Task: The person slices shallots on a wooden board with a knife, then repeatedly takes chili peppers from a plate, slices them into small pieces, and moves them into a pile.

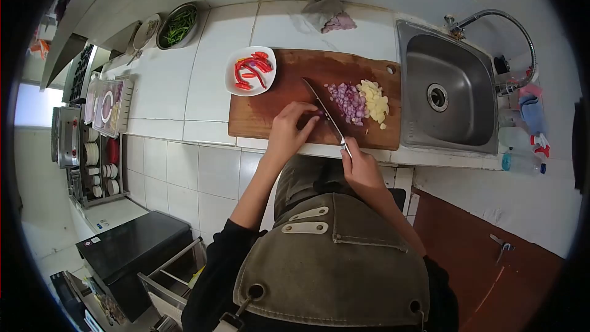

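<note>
Chopping on the brown wooden board at the near edge of the white tiled counter.

The white tiled counter point(215, 86) runs left to right, with the steel sink point(430, 61) at its right end. The brown wooden board point(264, 117) lies just left of the sink, and a white plate of red chillies point(230, 77) overlaps its far left corner. My right hand point(362, 169) is clenched round the handle of the long steel kitchen knife point(322, 107), whose blade slants across the board. My left hand point(289, 129) curls down beside the blade; what it pins is hidden, so I cannot tell. Right of the blade sit the chopped purple onion point(347, 99) and the pale yellow diced pieces point(375, 99). I judge tucked fingertips, knuckles guiding the blade and short strokes serve best.
</note>
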`<state>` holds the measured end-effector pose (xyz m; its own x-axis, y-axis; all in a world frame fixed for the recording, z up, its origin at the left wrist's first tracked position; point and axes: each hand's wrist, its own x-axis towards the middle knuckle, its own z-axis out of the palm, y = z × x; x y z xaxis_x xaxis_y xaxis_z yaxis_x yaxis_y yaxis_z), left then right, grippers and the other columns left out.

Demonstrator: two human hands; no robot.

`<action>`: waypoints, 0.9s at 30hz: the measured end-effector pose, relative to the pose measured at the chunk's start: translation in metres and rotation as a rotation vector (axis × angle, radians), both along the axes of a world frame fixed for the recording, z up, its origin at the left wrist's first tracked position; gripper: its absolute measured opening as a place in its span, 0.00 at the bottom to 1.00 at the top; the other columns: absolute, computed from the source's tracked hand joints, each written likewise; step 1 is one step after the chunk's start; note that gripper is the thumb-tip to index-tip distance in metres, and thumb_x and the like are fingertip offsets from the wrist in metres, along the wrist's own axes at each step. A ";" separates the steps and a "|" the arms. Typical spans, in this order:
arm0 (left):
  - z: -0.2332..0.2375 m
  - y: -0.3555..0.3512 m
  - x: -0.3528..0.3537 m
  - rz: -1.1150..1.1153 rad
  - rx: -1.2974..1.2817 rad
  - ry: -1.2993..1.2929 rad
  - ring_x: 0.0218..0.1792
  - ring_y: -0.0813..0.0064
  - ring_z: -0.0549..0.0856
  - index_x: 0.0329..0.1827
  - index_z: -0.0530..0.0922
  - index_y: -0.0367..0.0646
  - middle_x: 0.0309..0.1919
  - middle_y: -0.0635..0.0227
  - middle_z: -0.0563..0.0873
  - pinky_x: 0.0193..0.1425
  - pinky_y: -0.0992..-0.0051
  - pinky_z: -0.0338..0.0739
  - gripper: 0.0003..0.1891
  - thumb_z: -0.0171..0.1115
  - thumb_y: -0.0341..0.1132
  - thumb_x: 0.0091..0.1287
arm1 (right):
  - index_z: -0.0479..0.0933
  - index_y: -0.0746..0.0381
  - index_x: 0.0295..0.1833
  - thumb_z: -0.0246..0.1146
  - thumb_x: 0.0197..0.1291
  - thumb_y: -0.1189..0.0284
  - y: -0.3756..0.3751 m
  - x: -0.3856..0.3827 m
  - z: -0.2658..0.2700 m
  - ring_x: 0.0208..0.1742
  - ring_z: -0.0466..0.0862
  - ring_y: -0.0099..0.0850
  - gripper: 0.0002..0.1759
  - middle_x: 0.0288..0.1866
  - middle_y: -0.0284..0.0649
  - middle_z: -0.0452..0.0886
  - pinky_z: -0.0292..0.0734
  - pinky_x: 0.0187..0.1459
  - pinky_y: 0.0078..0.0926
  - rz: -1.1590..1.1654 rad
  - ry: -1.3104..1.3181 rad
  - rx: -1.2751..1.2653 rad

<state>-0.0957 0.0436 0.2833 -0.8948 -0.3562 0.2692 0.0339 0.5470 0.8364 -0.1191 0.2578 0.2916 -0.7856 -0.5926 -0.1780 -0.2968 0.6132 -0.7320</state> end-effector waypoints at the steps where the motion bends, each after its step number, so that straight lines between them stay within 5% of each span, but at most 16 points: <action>1: -0.007 -0.003 -0.003 -0.059 -0.105 0.009 0.40 0.64 0.89 0.43 0.84 0.37 0.40 0.60 0.88 0.46 0.68 0.82 0.08 0.70 0.25 0.61 | 0.66 0.60 0.63 0.54 0.73 0.68 -0.001 0.000 0.001 0.33 0.83 0.61 0.16 0.29 0.60 0.82 0.75 0.35 0.57 0.003 0.013 0.013; 17: -0.026 0.003 -0.006 -0.068 -0.202 0.042 0.43 0.60 0.88 0.38 0.86 0.37 0.38 0.61 0.90 0.49 0.66 0.83 0.05 0.70 0.23 0.59 | 0.67 0.58 0.64 0.53 0.73 0.67 0.017 0.005 0.011 0.36 0.84 0.61 0.17 0.33 0.59 0.83 0.77 0.37 0.58 0.020 -0.045 0.085; 27: -0.030 0.003 -0.005 -0.053 -0.177 0.051 0.43 0.60 0.88 0.39 0.86 0.37 0.39 0.61 0.89 0.48 0.65 0.83 0.06 0.71 0.23 0.59 | 0.71 0.61 0.62 0.56 0.72 0.68 0.034 0.010 0.005 0.32 0.85 0.55 0.17 0.32 0.54 0.83 0.80 0.34 0.51 0.054 0.157 -0.012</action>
<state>-0.1007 0.0466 0.2529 -0.8946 -0.2521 0.3690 0.1065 0.6816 0.7239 -0.1093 0.2920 0.2962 -0.7700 -0.6362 -0.0485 -0.4405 0.5850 -0.6810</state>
